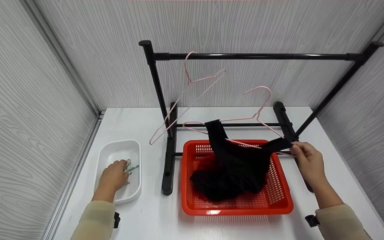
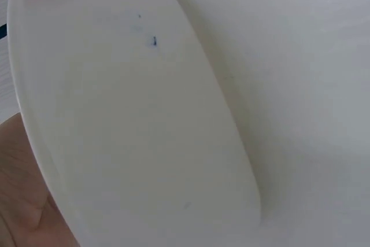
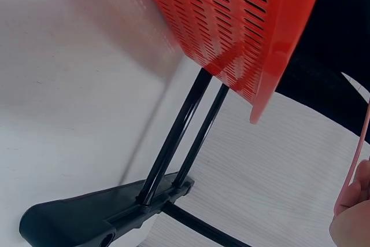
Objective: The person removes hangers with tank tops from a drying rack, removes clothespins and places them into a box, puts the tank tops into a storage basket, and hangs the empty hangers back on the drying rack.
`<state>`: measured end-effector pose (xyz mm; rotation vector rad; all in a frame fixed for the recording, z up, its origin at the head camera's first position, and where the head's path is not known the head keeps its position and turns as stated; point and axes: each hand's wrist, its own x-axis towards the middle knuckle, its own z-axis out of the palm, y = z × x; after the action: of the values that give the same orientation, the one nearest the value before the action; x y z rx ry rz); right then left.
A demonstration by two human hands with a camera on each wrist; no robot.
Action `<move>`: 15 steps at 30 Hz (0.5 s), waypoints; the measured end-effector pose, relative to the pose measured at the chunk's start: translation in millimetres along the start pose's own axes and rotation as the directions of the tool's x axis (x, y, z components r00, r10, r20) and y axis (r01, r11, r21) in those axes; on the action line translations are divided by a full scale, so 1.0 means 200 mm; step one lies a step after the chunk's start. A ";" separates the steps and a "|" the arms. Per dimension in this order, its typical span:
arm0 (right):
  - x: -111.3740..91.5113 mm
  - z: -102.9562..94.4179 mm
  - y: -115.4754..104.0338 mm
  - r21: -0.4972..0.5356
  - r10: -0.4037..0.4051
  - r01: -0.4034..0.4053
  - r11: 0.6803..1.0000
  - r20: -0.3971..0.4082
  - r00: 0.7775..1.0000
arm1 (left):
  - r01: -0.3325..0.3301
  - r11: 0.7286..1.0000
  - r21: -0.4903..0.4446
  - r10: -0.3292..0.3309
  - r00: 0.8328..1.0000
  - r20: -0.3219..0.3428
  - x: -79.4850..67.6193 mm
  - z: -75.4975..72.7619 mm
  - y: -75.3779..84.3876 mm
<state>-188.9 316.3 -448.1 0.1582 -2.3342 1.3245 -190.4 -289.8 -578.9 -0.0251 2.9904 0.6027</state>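
Observation:
My right hand (image 1: 311,164) pinches the corner of a pink wire hanger (image 1: 261,111) together with one end of a black garment (image 1: 245,160). The garment drapes from the hanger over the red basket (image 1: 237,211), its other end looped up at the hanger's left side. In the right wrist view, the pink wire (image 3: 359,148) runs into the curled fingers. My left hand (image 1: 112,176) reaches down into a white tub (image 1: 138,186), its fingertips at several small clothespins (image 1: 132,167); I cannot tell whether it pinches one. The tub's wall (image 2: 144,120) hides the left fingers in the left wrist view.
A black rack (image 1: 258,56) stands on the white table (image 1: 152,220) behind and around the basket. Another pink hanger (image 1: 189,86), bare, hangs from the left part of its top rail. Dark red cloth (image 1: 208,163) lies in the basket. Wood-grain panels enclose the sides and back.

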 end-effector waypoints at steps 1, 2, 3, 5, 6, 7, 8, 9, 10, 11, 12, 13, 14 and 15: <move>0.00 0.00 0.00 0.002 0.000 0.000 1.000 -0.001 1.000 | -0.002 1.000 0.009 0.002 1.000 -0.001 0.00 0.01 0.00; 0.00 0.00 0.00 0.005 0.001 -0.001 1.000 -0.001 1.000 | -0.003 1.000 0.016 0.003 1.000 -0.001 -0.01 0.01 0.00; 0.00 0.00 0.00 0.006 0.002 -0.002 1.000 -0.001 1.000 | -0.004 1.000 0.021 0.004 1.000 -0.002 -0.01 0.02 0.00; 0.00 0.00 0.00 0.009 0.001 -0.001 1.000 -0.002 1.000 | -0.004 1.000 0.028 0.004 1.000 -0.002 -0.01 0.02 -0.01; 0.00 0.00 0.00 0.011 0.001 -0.001 1.000 -0.003 1.000 | -0.001 1.000 0.027 0.001 1.000 0.001 -0.01 0.03 -0.01; 0.00 0.00 0.00 0.013 -0.001 0.001 1.000 -0.004 1.000 | 0.003 1.000 0.024 -0.003 1.000 0.002 -0.01 0.03 -0.01; 0.00 0.00 0.00 0.010 -0.002 0.002 1.000 -0.005 1.000 | 0.005 1.000 0.024 -0.005 1.000 0.003 -0.02 0.03 -0.01; 0.00 0.00 0.00 0.010 -0.003 0.003 1.000 -0.005 1.000 | 0.008 1.000 0.022 -0.008 1.000 0.004 -0.02 0.03 -0.01; 0.00 0.00 0.00 0.009 -0.005 0.005 1.000 -0.005 1.000 | 0.010 1.000 0.022 -0.011 1.000 0.005 -0.02 0.03 -0.01; 0.00 0.00 0.00 0.005 -0.005 0.005 1.000 -0.006 1.000 | 0.011 1.000 0.022 -0.012 1.000 0.005 -0.02 0.03 0.00; 0.00 0.00 0.00 -0.002 -0.005 0.005 1.000 -0.006 1.000 | 0.012 1.000 0.025 -0.012 1.000 0.006 -0.02 0.03 0.00; -0.01 0.00 0.00 -0.006 -0.004 0.004 1.000 -0.005 1.000 | 0.012 1.000 0.026 -0.012 1.000 0.007 -0.01 0.03 0.00; -0.01 0.00 -0.01 -0.012 0.001 -0.001 1.000 -0.004 1.000 | 0.013 1.000 0.025 -0.013 1.000 0.007 -0.01 0.03 0.00; -0.01 0.00 -0.01 -0.014 0.006 -0.006 1.000 -0.001 1.000 | 0.014 1.000 0.021 -0.014 1.000 0.009 -0.01 0.04 0.00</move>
<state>-187.1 315.4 -447.6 0.1461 -2.3447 1.3111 -187.6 -287.2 -585.2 -0.0421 2.9845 0.5689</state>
